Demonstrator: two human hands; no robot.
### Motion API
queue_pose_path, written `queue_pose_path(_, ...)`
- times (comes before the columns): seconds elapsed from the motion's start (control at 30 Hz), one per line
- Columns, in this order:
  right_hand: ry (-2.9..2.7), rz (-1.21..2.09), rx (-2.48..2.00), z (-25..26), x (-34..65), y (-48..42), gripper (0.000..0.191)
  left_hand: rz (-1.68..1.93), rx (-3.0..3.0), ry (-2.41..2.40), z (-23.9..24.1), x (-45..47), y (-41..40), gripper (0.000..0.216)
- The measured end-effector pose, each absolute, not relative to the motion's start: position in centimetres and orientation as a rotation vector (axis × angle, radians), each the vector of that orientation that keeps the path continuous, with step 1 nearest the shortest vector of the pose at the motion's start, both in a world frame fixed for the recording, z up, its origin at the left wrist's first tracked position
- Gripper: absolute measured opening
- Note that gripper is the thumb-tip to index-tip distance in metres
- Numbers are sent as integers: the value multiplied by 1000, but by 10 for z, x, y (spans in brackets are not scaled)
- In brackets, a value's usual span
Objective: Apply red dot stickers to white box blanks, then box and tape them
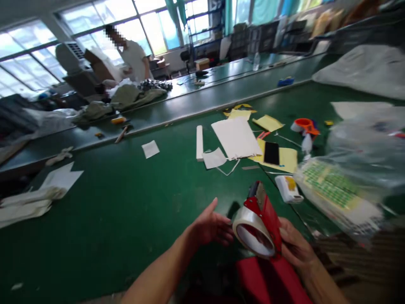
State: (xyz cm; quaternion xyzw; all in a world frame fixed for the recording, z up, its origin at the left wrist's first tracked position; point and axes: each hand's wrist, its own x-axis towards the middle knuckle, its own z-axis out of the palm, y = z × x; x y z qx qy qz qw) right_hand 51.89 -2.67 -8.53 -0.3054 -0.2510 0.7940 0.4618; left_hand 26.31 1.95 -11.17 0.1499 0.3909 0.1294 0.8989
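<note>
A red tape dispenser [272, 223] with a big roll of clear packing tape [255, 238] is in my right hand [295, 242], whose fingers wrap its right side. Its dark cutting end points up and away from me. My left hand [213, 226] is just left of the roll, thumb raised and fingers stretched toward it. Whether those fingertips touch the tape I cannot tell. Both hands are over the near edge of the green table [126, 219].
Past my hands lie white paper sheets [237, 137], a phone [271, 153], a white-and-yellow device [288, 188] and an orange tape roll [305, 125]. Clear plastic bags [363, 147] fill the right side. Folded cloth [28, 202] rests at left. A person [134, 59] stands across the tables.
</note>
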Motion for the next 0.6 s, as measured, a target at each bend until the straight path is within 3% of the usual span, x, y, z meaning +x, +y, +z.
queue_pose_path(0.33, -907, 2246, -720, -86, 410, -4, 31, 654, 165, 805, -88, 170, -40, 47)
queue_pose_path(0.6, -1261, 2361, -578, -77, 325, -25, 29, 896, 273, 978, -70, 92, -97, 38)
